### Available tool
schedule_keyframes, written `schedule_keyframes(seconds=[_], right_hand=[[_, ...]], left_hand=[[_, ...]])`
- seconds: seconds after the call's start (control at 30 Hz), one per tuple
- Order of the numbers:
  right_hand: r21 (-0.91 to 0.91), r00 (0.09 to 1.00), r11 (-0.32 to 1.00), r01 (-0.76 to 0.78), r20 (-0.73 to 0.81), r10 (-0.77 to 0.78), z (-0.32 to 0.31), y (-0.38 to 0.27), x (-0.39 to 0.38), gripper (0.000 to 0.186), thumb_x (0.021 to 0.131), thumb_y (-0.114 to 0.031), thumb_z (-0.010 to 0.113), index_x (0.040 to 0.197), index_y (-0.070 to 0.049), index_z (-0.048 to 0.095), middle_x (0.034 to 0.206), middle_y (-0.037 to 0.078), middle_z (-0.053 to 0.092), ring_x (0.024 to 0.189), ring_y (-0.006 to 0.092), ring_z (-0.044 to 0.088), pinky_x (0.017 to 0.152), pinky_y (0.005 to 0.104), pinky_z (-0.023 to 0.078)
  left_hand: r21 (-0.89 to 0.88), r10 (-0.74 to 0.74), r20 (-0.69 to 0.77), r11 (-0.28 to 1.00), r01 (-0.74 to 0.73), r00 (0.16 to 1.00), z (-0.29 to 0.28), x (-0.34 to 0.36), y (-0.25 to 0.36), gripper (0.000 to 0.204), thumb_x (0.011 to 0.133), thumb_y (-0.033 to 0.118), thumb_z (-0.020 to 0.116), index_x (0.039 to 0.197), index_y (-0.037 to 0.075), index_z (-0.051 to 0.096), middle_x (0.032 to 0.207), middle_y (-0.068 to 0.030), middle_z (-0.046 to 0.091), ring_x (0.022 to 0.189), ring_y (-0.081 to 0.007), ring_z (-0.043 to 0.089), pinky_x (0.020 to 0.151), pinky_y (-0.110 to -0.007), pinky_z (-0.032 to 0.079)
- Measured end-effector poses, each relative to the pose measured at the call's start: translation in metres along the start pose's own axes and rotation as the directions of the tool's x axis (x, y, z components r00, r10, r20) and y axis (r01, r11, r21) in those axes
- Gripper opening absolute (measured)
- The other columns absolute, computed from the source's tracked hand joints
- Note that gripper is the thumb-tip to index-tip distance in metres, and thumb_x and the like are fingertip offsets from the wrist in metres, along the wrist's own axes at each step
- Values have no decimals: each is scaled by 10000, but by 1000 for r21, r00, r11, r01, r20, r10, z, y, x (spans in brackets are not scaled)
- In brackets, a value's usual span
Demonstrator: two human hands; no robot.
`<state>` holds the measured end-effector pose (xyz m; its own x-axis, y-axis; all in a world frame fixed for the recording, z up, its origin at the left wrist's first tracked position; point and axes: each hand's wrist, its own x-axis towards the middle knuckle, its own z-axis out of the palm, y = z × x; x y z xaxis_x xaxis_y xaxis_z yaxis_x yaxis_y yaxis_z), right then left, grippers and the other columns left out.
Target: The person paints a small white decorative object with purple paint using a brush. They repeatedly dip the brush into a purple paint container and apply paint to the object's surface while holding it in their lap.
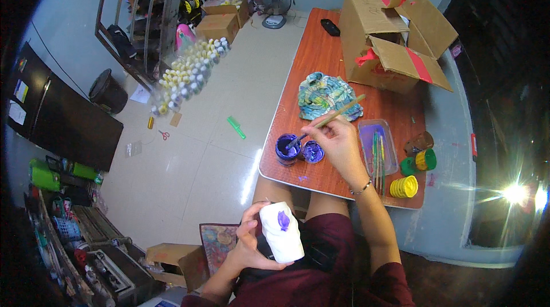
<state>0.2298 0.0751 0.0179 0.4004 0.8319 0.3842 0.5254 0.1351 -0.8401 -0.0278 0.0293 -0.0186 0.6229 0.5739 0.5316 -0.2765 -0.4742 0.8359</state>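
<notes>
My left hand (252, 238) is wrapped round a white, roughly cylindrical piece (282, 235) held above my lap. A purple painted patch (283, 221) marks its upper side. In my right hand (334, 138) is a paintbrush (341, 111), pinched by its wooden handle. The bristle end of the brush is down at the mouth of an open jar of purple paint (286, 150) near the table's left edge. Right beside the jar lies its paint-smeared lid (313, 151). Beyond my right hand rests a crumpled, multicoloured cloth (326, 95).
On the reddish-brown table (298, 66) stand a clear tray with several brushes (378, 146), a yellow paint jar (404, 187), a green-and-yellow jar (425, 159), and a large open cardboard box (378, 37). A black phone (330, 27) lies farther back. White bottle-like pieces (189, 72) cover part of the floor.
</notes>
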Motion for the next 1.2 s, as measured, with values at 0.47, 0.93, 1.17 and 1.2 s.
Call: schedule_keyframes(seconds=[0.47,0.93,1.17,1.2], right_hand=[[319,989,936,-149,63,136,-7,10,-7,112,784,-123,634,794,-14,610,736,44,607,657,97,551,590,236,436],[-90,980,983,160,136,-147,-1,-8,-16,161,748,-193,643,741,-36,610,709,93,597,672,264,552,651,346,415],[-82,996,992,93,18,-92,7,-11,-12,198,723,-221,679,697,-38,609,633,91,576,578,244,531,558,339,417],[-87,994,991,106,12,-105,6,-13,-13,199,722,-221,680,696,-37,608,629,90,574,570,239,524,549,338,415]], left_hand=[[5,-13,-23,1000,13,1000,5,3,-1,1143,430,229,860,1307,222,128,1258,-236,286,1168,-373,342,942,-453,314],[-1,-37,-25,999,37,999,8,-3,-4,1124,442,238,858,1300,217,132,1260,-232,282,1172,-373,334,940,-455,315],[-22,-33,-12,999,33,999,8,-2,-2,1126,440,231,859,1300,234,133,1271,-221,277,1171,-372,336,938,-461,316],[-25,-41,-15,999,41,999,8,-3,-2,1127,440,230,859,1301,236,132,1272,-219,276,1173,-372,335,938,-461,316]])
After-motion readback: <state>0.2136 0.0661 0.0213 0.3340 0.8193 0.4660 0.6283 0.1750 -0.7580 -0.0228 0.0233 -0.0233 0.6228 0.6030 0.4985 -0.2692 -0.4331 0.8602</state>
